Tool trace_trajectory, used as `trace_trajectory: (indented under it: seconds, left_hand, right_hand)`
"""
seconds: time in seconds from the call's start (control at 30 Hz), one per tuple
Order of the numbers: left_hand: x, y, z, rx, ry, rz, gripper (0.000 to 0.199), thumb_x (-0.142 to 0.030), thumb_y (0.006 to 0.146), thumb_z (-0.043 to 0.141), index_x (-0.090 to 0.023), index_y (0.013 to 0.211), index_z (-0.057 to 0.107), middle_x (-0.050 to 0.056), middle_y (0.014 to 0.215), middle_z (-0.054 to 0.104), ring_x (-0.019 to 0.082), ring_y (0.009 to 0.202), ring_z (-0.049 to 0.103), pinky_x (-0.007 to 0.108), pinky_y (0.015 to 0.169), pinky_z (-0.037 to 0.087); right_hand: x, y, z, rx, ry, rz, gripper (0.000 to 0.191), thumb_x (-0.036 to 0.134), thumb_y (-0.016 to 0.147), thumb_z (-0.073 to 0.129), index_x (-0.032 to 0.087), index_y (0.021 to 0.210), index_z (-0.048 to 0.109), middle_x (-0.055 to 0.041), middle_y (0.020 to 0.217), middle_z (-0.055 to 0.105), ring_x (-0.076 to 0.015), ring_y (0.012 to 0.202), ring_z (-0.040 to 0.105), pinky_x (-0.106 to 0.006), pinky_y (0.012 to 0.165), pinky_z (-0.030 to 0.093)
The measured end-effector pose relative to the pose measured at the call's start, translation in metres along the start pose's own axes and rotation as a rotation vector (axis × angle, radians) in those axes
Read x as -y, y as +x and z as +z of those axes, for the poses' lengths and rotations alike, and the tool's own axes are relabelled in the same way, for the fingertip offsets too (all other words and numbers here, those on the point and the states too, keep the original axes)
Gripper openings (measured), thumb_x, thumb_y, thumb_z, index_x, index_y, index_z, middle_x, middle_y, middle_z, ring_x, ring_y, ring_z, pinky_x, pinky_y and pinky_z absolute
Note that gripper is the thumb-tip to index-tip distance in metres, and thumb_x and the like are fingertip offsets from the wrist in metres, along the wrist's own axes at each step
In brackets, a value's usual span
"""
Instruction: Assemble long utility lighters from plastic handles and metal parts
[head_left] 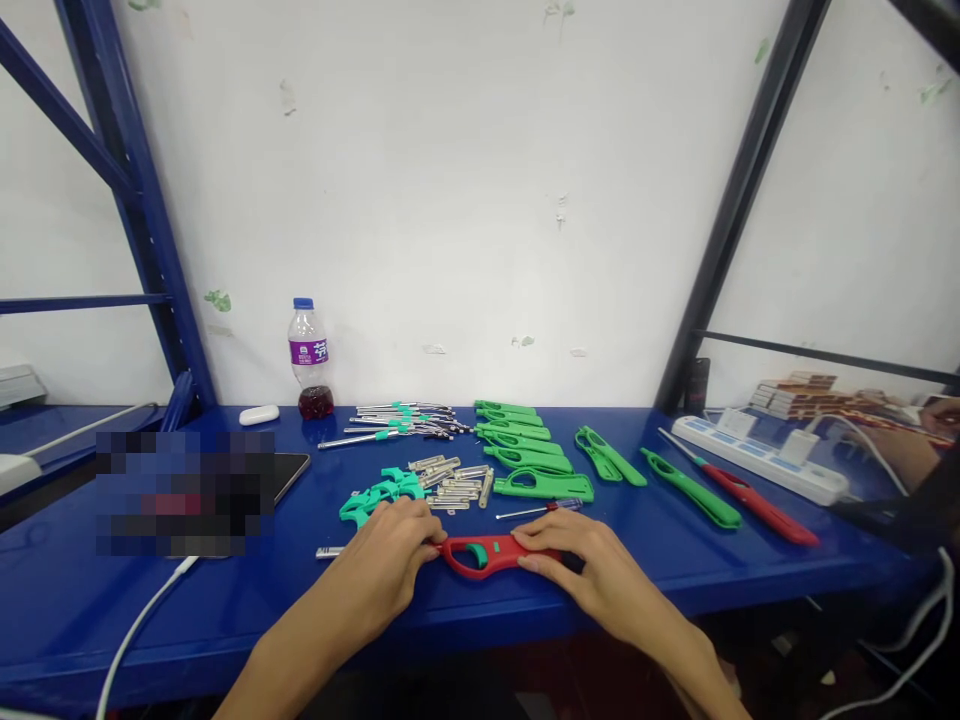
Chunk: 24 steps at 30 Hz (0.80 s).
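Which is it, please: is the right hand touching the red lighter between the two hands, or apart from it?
Touching. The head view shows the grip of the right hand closed on the red lighter, at its handle end.

A red lighter point(506, 556) is gripped near the front edge of the bench point(285, 610), stretched roughly parallel to that edge. Its slotted silver rod point(328, 552) points toward the bench's left end; the left fingers point(431, 532) cover the stretch between rod and casing. A rounded loop in the red casing frames a green trigger point(477, 554), and a small pale green patch point(496, 547) shows beside it. The right fingers point(541, 538) pinch the handle, partly hiding it. Whether it touches the bench is unclear.
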<state>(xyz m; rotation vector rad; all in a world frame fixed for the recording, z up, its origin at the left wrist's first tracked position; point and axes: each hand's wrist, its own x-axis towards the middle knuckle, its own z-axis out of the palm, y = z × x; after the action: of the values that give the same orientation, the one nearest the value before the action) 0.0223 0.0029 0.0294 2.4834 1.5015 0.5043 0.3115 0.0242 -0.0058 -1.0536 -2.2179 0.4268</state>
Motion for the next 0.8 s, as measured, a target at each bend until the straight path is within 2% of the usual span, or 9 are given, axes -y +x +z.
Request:
trace_trajectory:
  seconds: [0.17,0.27,0.37,0.43,0.5,0.53,0.6,0.67,0.8]
  left_hand:
    - [-0.007,0.001,0.0,-0.004,0.059,0.006,0.031,-0.013,0.102,0.045,-0.02,0.097,0.075,0.01,0.107,0.072,0.03,0.1,0.064,0.046,0.092,0.049]
    - [-0.007,-0.001,-0.006,0.001,0.071,0.02,0.033,-0.014,0.101,0.047,-0.023,0.098,0.078,0.009,0.106,0.074,0.03,0.101,0.066,0.044,0.089,0.05]
    - [0.003,-0.011,-0.016,-0.027,0.094,-0.011,0.024,-0.02,0.097,0.058,-0.026,0.104,0.079,0.009,0.107,0.075,0.033,0.108,0.067,0.046,0.094,0.051]
    - [0.015,-0.021,-0.021,-0.077,0.168,-0.108,0.017,-0.022,0.09,0.066,-0.025,0.1,0.08,0.009,0.103,0.076,0.036,0.109,0.068,0.05,0.097,0.05]
    - [0.026,-0.028,-0.023,-0.102,0.182,-0.185,0.025,-0.02,0.084,0.07,-0.027,0.107,0.078,0.008,0.105,0.075,0.036,0.104,0.07,0.048,0.091,0.052]
    - [0.03,-0.03,-0.023,-0.077,0.151,-0.199,0.026,-0.021,0.083,0.071,-0.028,0.107,0.076,0.007,0.107,0.075,0.034,0.1,0.071,0.045,0.086,0.053]
    - [0.031,-0.028,-0.023,-0.032,0.084,-0.178,0.017,-0.024,0.086,0.069,-0.028,0.102,0.074,0.006,0.106,0.073,0.03,0.096,0.071,0.039,0.08,0.053]
    - [0.025,-0.023,-0.021,-0.007,0.057,-0.129,0.004,-0.027,0.092,0.066,-0.025,0.093,0.069,0.005,0.1,0.072,0.028,0.094,0.069,0.037,0.082,0.051]
    - [0.007,-0.011,-0.015,-0.047,0.072,-0.043,0.012,-0.028,0.101,0.056,-0.024,0.093,0.063,0.003,0.096,0.071,0.027,0.094,0.065,0.042,0.092,0.048]
  right_hand:
    - [-0.006,-0.001,0.002,-0.035,0.044,-0.012,0.032,0.053,0.088,0.081,0.03,0.111,0.082,-0.0049,0.116,0.08,-0.0293,0.11,0.072,-0.043,0.102,0.054]
    - [-0.011,-0.001,0.004,-0.043,0.065,-0.017,0.03,0.052,0.088,0.081,0.029,0.108,0.081,-0.0044,0.114,0.081,-0.0284,0.108,0.071,-0.043,0.101,0.054]
    - [-0.012,-0.001,0.003,-0.043,0.079,-0.018,0.026,0.05,0.091,0.078,0.03,0.107,0.081,-0.004,0.113,0.08,-0.0277,0.108,0.07,-0.042,0.1,0.053]
    - [-0.013,-0.002,0.002,-0.023,0.089,-0.009,0.025,0.051,0.091,0.078,0.031,0.106,0.081,-0.0037,0.114,0.08,-0.0277,0.109,0.07,-0.041,0.099,0.053]
    - [-0.014,-0.002,0.001,-0.006,0.099,0.004,0.025,0.052,0.09,0.079,0.032,0.105,0.082,-0.0032,0.115,0.079,-0.028,0.11,0.069,-0.042,0.101,0.052]
    - [-0.015,-0.003,0.0,-0.004,0.101,0.012,0.025,0.052,0.089,0.08,0.032,0.105,0.082,-0.0027,0.115,0.079,-0.0281,0.111,0.069,-0.043,0.104,0.05]
    - [-0.017,-0.004,0.0,-0.005,0.102,0.033,0.027,0.052,0.088,0.081,0.033,0.107,0.081,-0.0018,0.116,0.079,-0.0283,0.113,0.068,-0.046,0.11,0.046]
    - [-0.016,-0.005,-0.001,0.019,0.091,0.075,0.03,0.052,0.088,0.081,0.035,0.112,0.079,-0.001,0.12,0.077,-0.0289,0.117,0.067,-0.047,0.112,0.044]
    - [-0.006,-0.007,-0.005,0.079,0.058,0.173,0.046,0.057,0.084,0.083,0.039,0.125,0.074,-0.0004,0.13,0.073,-0.0314,0.123,0.064,-0.046,0.11,0.046]
